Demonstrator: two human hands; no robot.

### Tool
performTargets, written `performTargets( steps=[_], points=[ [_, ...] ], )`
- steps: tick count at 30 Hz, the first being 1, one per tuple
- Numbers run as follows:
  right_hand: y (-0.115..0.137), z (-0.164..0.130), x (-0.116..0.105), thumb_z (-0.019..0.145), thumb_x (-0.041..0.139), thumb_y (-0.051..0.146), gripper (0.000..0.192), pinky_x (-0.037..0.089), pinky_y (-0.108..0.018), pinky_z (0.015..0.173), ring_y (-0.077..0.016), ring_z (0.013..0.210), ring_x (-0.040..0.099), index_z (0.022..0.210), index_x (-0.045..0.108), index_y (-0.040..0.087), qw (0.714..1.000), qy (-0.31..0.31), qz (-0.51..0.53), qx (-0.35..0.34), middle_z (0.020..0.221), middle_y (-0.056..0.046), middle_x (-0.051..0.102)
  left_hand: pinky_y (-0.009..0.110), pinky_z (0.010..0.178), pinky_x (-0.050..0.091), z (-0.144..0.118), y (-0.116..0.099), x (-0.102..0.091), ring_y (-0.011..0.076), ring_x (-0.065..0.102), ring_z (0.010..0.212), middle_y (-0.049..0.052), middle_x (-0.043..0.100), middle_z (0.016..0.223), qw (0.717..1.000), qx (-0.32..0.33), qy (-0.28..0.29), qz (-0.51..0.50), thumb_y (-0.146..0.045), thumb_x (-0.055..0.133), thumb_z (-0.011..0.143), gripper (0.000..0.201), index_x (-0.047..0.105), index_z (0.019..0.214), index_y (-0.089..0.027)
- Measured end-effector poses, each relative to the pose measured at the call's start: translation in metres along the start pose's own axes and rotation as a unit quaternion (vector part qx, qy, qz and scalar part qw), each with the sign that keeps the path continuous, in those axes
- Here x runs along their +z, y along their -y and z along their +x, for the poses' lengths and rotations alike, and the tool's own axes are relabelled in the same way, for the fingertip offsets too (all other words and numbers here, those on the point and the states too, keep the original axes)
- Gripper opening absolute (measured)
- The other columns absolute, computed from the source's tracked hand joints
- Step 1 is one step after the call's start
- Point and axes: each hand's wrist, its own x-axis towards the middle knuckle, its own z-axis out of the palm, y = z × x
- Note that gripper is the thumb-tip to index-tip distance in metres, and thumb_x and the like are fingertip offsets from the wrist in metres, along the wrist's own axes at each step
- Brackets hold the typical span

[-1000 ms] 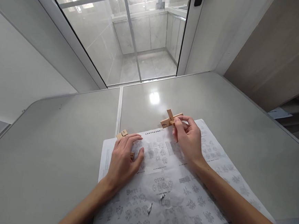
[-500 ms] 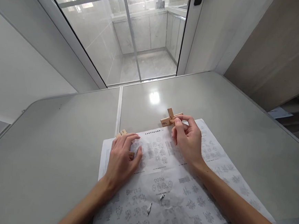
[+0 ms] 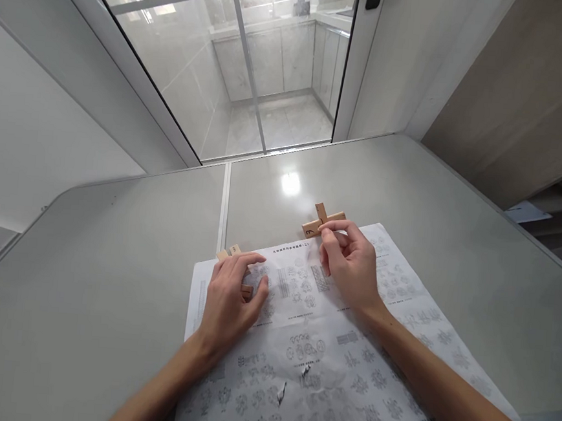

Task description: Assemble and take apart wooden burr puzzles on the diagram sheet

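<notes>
Mid-assembly on the instruction sheet [image 3: 327, 370] at the tabletop's near edge: right hand [image 3: 349, 261] pinches the wooden cross [image 3: 322, 219]; left hand [image 3: 230, 294] fingers curl around loose blocks [image 3: 231, 253], to be aligned next.

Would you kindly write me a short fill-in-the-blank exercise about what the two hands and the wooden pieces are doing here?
1. The right hand pinches a wooden assembly shaped like a ____.
2. The left hand covers wooden blocks at the sheet's far ____ corner.
3. The printed sheet lies flat on the grey ____.
4. Beyond the table stands a sliding door made of ____.

Missing words: cross; left; table; glass
</notes>
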Motion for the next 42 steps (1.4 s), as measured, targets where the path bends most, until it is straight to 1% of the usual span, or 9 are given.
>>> performTargets(
  steps=[6,12,19,26,28,33,37,40,42],
  points=[
    [-0.001,-0.001,0.0,0.099,0.06,0.03,0.011,0.037,-0.029,0.045,-0.012,0.044,0.045,0.089,0.063,0.025,1.0,0.007,-0.007,-0.009,0.051,0.007,0.051,0.043,0.095,0.054,0.0,-0.003,-0.004,0.025,0.069,0.1,0.003,0.074,0.099,1.0,-0.028,0.001,-0.014,-0.026,0.059,0.098,0.018,0.065,0.116,-0.026],
    [-0.002,-0.001,0.0,0.098,0.061,0.031,0.011,0.037,-0.029,0.045,-0.0119,0.045,0.045,0.089,0.064,0.025,1.0,0.011,-0.003,-0.009,0.053,0.007,0.051,0.043,0.096,0.054,0.0,-0.001,-0.002,0.0241,0.068,0.099,0.003,0.073,0.099,0.999,-0.033,0.001,-0.026,-0.029,0.059,0.099,0.018,0.066,0.116,-0.025],
    [0.001,-0.001,0.0,0.098,0.061,0.032,0.013,0.038,-0.028,0.044,-0.0121,0.044,0.044,0.088,0.063,0.025,1.0,0.012,-0.001,-0.01,0.052,0.007,0.05,0.045,0.102,0.052,0.004,0.003,-0.004,0.0244,0.07,0.101,0.002,0.071,0.09,0.999,-0.03,-0.014,-0.017,-0.028,0.058,0.1,0.015,0.066,0.113,-0.025],
    [0.0,0.0,0.001,0.098,0.062,0.03,0.011,0.036,-0.029,0.044,-0.012,0.045,0.044,0.088,0.064,0.025,1.0,0.023,0.005,-0.009,0.054,0.006,0.052,0.046,0.099,0.052,0.006,0.007,-0.003,0.0232,0.069,0.089,-0.001,0.067,0.08,0.999,-0.039,-0.015,-0.022,-0.028,0.06,0.099,0.015,0.067,0.112,-0.025],
    [-0.001,0.0,0.0,0.098,0.061,0.03,0.011,0.036,-0.029,0.045,-0.0118,0.045,0.044,0.089,0.064,0.025,1.0,0.027,0.003,-0.008,0.054,0.006,0.052,0.046,0.1,0.051,0.005,0.007,-0.002,0.0226,0.069,0.089,-0.001,0.068,0.083,0.999,-0.036,-0.009,-0.025,-0.028,0.06,0.099,0.014,0.066,0.112,-0.025],
    [-0.002,-0.001,0.0,0.098,0.062,0.029,0.011,0.037,-0.029,0.045,-0.0118,0.046,0.044,0.089,0.064,0.025,0.999,0.037,-0.001,-0.007,0.055,0.006,0.051,0.043,0.095,0.053,0.002,0.003,-0.001,0.0245,0.068,0.101,0.003,0.074,0.102,0.999,-0.029,0.011,-0.04,-0.026,0.059,0.1,0.014,0.066,0.112,-0.025],
    [-0.002,-0.002,0.001,0.098,0.061,0.029,0.012,0.037,-0.028,0.045,-0.0117,0.046,0.044,0.088,0.064,0.024,0.999,0.045,-0.009,-0.015,0.055,0.007,0.052,0.044,0.099,0.053,0.002,-0.001,-0.001,0.0243,0.068,0.107,0.004,0.075,0.112,0.997,-0.003,0.033,-0.064,-0.023,0.059,0.1,0.014,0.064,0.113,-0.025],
    [-0.004,-0.002,0.002,0.099,0.061,0.03,0.012,0.038,-0.028,0.047,-0.0116,0.047,0.046,0.089,0.063,0.024,0.998,0.052,-0.014,-0.025,0.055,0.007,0.052,0.044,0.1,0.054,0.002,-0.004,-0.001,0.0248,0.067,0.112,0.004,0.075,0.117,0.996,0.01,0.044,-0.077,-0.022,0.058,0.101,0.014,0.063,0.114,-0.025],
    [-0.005,-0.002,0.003,0.098,0.061,0.029,0.011,0.04,-0.027,0.049,-0.0119,0.048,0.048,0.089,0.063,0.024,0.998,0.055,-0.019,-0.03,0.056,0.007,0.052,0.042,0.095,0.056,0.001,-0.004,-0.001,0.0245,0.067,0.112,0.005,0.074,0.118,0.995,0.006,0.052,-0.088,-0.023,0.058,0.101,0.014,0.063,0.114,-0.025]
  ],
)
